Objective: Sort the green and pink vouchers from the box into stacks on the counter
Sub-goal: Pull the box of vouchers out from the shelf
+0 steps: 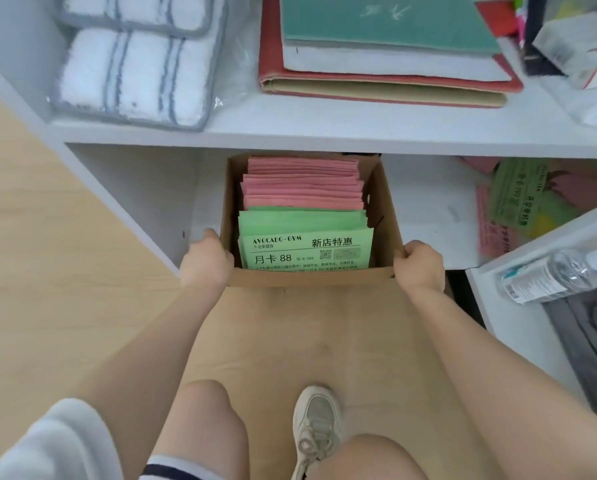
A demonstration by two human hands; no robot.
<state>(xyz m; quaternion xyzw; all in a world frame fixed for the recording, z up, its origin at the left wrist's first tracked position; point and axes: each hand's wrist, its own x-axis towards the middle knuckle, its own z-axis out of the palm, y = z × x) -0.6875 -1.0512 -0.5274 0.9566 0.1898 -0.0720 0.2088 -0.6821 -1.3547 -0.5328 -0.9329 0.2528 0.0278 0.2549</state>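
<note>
A brown cardboard box (311, 277) stands partly inside a low white shelf compartment, its top open. Inside it stand green vouchers (305, 242) at the front and pink vouchers (302, 183) behind them. My left hand (205, 258) grips the box's near left corner. My right hand (418, 263) grips the near right corner, fingers curled over the rim. The box's front wall hangs down toward my knees.
On the shelf above lie folded white towels (134, 71) and stacked red and green folders (383, 46). Loose green and pink vouchers (511, 202) lie in the compartment at right. A water bottle (553, 275) lies in a white drawer at right. Wooden floor to the left.
</note>
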